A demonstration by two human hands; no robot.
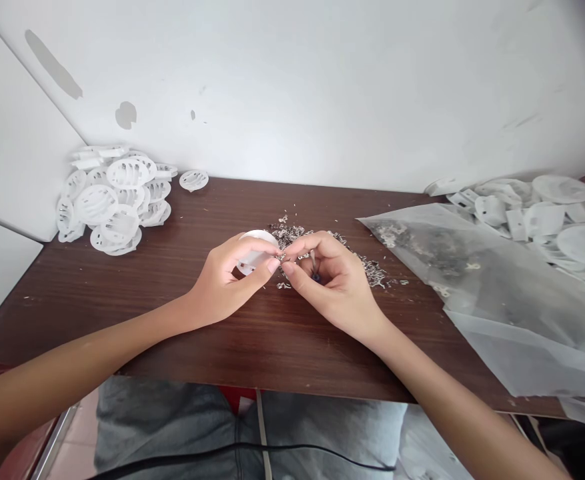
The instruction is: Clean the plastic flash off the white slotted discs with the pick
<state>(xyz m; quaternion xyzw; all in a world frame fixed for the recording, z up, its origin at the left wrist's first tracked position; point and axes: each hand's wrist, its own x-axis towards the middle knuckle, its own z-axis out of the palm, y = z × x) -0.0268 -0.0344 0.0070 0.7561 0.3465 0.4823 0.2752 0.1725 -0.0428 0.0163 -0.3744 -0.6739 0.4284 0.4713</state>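
In the middle of the table, my left hand [235, 275] and my right hand [333, 280] meet fingertip to fingertip. Thumb and index finger of both are pinched around a small metal piece [281, 256], mostly covered by the fingertips. A white round plastic part [258, 241] shows behind my left fingers; whether they grip it or it rests on the table I cannot tell. Inside my curled right fingers sits a thin metallic thing with a dark blue end [315, 275], its kind unclear. Just beyond both hands spreads a pile of small metal pieces [372, 270].
Slotted white round parts [117, 193] are heaped at the back left, with a single one [194, 180] beside them. On the right lies a clear plastic bag [497, 300] with small metal pieces in it. More white plastic parts [547, 217] are piled behind. A white wall [322, 87] bounds the table.
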